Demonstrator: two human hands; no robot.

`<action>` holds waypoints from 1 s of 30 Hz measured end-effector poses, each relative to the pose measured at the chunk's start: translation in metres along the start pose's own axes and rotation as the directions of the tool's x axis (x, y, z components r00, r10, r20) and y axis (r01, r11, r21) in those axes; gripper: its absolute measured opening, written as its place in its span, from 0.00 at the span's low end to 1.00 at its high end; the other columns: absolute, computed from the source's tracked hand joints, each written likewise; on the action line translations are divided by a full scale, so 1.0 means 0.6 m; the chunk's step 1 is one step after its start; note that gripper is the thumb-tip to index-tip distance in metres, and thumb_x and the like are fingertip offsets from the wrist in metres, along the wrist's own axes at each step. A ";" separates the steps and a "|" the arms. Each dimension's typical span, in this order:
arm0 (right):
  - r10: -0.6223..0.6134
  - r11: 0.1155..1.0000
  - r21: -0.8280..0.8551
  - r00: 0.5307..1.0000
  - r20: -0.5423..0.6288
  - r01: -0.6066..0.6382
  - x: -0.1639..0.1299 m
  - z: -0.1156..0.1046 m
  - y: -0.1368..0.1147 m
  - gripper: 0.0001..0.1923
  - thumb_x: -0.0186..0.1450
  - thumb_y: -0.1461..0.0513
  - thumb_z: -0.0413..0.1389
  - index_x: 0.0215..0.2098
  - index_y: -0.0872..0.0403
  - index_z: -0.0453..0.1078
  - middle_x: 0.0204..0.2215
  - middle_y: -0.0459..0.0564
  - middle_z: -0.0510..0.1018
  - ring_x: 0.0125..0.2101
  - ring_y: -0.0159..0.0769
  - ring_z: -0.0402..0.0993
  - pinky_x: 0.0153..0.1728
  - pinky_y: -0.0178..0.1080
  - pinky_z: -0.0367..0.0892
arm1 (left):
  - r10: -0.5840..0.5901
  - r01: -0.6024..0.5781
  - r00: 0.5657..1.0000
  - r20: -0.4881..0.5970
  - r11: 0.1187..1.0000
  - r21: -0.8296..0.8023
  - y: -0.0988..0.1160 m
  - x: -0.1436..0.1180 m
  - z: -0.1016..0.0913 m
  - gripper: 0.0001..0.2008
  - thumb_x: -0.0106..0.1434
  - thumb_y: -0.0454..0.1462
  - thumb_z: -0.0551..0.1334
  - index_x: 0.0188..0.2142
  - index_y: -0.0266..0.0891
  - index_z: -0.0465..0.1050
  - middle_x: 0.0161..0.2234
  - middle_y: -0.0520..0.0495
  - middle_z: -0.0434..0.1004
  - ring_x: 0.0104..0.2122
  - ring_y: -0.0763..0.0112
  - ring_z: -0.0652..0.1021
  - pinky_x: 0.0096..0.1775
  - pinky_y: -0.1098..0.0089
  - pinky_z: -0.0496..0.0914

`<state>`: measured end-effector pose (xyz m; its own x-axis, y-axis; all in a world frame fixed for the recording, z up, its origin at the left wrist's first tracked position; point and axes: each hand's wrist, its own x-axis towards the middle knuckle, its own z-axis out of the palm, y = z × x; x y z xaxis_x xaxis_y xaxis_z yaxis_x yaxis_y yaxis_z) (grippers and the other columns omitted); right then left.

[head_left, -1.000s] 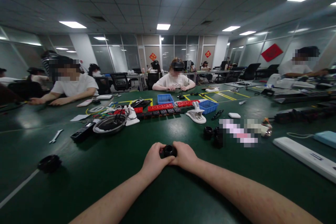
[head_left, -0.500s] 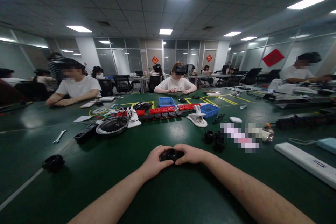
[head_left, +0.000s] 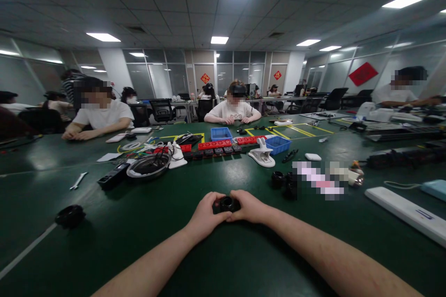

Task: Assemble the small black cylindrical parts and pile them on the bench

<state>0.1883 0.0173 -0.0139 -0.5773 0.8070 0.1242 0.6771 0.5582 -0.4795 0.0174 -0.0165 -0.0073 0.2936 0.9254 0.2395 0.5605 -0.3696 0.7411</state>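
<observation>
Just above the green table, my left hand (head_left: 206, 212) and my right hand (head_left: 250, 207) are both closed around a black round part with a central hole (head_left: 227, 203). Its open ring faces up towards me. The left fingers wrap its left side and the right fingers its right side, with both thumbs meeting at the near edge. My palms and fingers hide much of its body. Ahead and to the right of my hands stand similar black round parts (head_left: 278, 179), and another black ring-shaped part (head_left: 70, 216) lies far to the left.
Ahead lie a metal bowl (head_left: 148, 167), red power strips (head_left: 219, 144), a white clip base (head_left: 262, 154) and blue trays (head_left: 278, 144). A wrench (head_left: 78, 180) is at left, a long white bar (head_left: 411, 213) at right. Other people sit around the table.
My right hand has closed in to the left, nearer my left hand. Less of the dark part shows between my fingers, and its ring sits slightly further left.
</observation>
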 end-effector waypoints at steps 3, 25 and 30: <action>0.010 0.985 -0.173 0.995 -0.104 -0.028 -0.003 0.010 -0.012 0.24 0.46 0.45 0.55 0.28 0.56 0.63 0.25 0.48 0.69 0.26 0.34 0.63 0.24 0.33 0.53 | -0.044 0.045 0.997 -0.065 0.999 0.012 0.004 -0.002 0.005 0.14 0.46 0.39 0.63 0.34 0.38 0.67 0.32 0.49 0.67 0.33 0.66 0.69 0.34 0.68 0.64; -0.192 0.954 0.261 0.968 0.162 0.146 0.005 -0.029 0.010 0.15 0.49 0.60 0.59 0.35 0.56 0.67 0.28 0.44 0.66 0.30 0.31 0.63 0.31 0.32 0.59 | 0.079 -0.077 0.993 0.086 0.997 -0.026 -0.013 0.009 -0.011 0.18 0.48 0.39 0.62 0.40 0.41 0.67 0.32 0.50 0.66 0.31 0.69 0.68 0.31 0.72 0.63; -0.095 0.974 0.215 0.988 0.121 0.068 0.003 -0.019 0.009 0.17 0.47 0.57 0.60 0.31 0.57 0.65 0.26 0.42 0.66 0.26 0.29 0.62 0.25 0.30 0.56 | 0.039 -0.037 0.998 0.051 0.999 -0.033 -0.010 0.006 -0.007 0.18 0.46 0.40 0.63 0.38 0.39 0.67 0.33 0.49 0.67 0.32 0.67 0.69 0.32 0.70 0.63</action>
<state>0.1957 0.0239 -0.0065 -0.6903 0.7207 0.0630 0.5227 0.5571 -0.6453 0.0120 -0.0103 -0.0085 0.3545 0.9050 0.2353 0.5237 -0.4007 0.7518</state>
